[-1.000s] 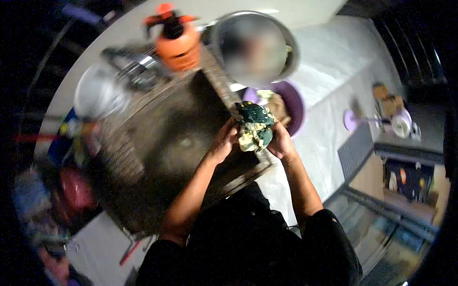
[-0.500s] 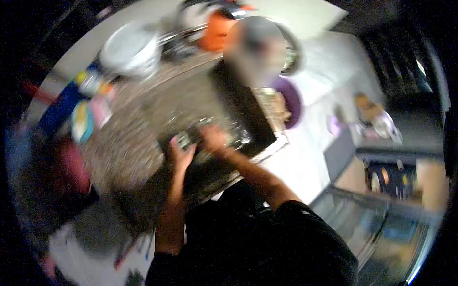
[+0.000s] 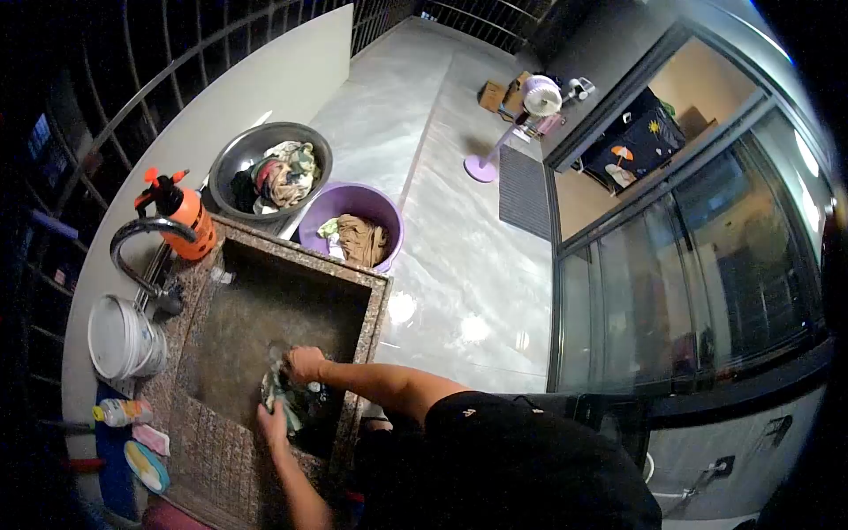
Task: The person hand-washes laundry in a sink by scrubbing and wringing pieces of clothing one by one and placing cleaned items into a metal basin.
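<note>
Both hands are down in a granite laundry sink (image 3: pixel 378 296) with murky water in it. A wet, dark-and-light patterned garment (image 3: pixel 281 390) lies bunched between them. My right hand (image 3: pixel 306 363) is closed in a fist on the garment's upper part. Lower down, my left hand (image 3: pixel 275 425) grips its near side, the thumb laid over the cloth. The rest of the garment hangs into the shaded corner of the basin, where its shape is hard to make out.
Beyond the sink stand a metal basin (image 3: pixel 221 199) and a purple tub (image 3: pixel 396 231), both holding clothes. An orange spray bottle (image 3: pixel 193 221), a curved faucet (image 3: pixel 124 252), a white bucket (image 3: pixel 115 340), a small bottle (image 3: pixel 124 412) and a scrub brush (image 3: pixel 146 466) line the left edge.
My view has turned right and sharpened, so the sink now appears farther left. Both hands stay in the basin, and the right one is now clearly closed on the garment.
</note>
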`<state>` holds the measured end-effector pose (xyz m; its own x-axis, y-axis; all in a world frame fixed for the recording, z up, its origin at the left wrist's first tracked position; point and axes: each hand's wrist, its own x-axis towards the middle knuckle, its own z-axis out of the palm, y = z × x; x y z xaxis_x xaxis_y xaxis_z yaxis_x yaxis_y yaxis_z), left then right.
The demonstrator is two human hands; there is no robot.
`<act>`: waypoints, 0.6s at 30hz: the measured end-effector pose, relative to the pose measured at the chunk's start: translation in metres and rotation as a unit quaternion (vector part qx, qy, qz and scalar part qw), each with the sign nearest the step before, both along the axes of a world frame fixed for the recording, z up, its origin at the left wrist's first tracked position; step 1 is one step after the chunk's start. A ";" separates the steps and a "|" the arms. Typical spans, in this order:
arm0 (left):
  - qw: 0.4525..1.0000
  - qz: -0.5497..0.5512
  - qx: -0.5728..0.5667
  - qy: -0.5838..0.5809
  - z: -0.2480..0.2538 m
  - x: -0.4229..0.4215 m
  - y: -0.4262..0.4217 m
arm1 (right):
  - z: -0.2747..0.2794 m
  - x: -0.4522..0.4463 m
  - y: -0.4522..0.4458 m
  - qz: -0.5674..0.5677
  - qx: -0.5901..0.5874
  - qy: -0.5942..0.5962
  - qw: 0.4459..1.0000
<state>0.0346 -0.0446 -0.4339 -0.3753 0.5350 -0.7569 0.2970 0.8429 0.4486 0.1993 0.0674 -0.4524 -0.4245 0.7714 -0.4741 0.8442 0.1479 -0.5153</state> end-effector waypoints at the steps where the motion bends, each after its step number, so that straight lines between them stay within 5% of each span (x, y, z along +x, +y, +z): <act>1: 0.995 0.014 0.070 0.063 0.004 -0.008 -0.004 | 0.004 0.005 0.008 -0.010 0.018 0.013 1.000; 7: 0.914 -0.008 0.401 0.066 -0.010 -0.038 -0.009 | 0.026 0.034 0.021 -0.097 0.166 0.169 0.967; 10: 0.896 0.023 0.427 0.123 -0.003 -0.016 -0.026 | -0.018 0.049 0.035 0.002 0.133 -0.007 0.991; 11: 0.904 0.079 0.401 0.126 0.018 -0.004 -0.024 | -0.102 0.059 0.048 0.046 0.173 0.009 0.984; 13: 0.851 0.103 0.499 0.123 0.041 0.006 -0.021 | -0.054 0.073 0.045 -0.011 0.230 0.168 0.958; 14: 0.862 0.127 0.481 0.100 0.052 0.005 -0.017 | -0.017 0.076 0.051 0.052 0.250 0.197 0.946; 15: 0.837 0.139 0.522 0.088 0.065 0.009 -0.011 | 0.030 0.076 0.044 -0.022 0.180 0.340 0.923; 18: 0.837 0.154 0.519 0.082 0.124 0.018 -0.002 | 0.059 0.077 0.058 0.035 0.128 0.380 0.916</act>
<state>0.0526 -0.0461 -0.3098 -0.6702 0.7305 0.1311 0.2663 0.0718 0.9612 0.2768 0.1259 -0.3938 -0.6101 0.7737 0.1708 0.2405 0.3862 -0.8905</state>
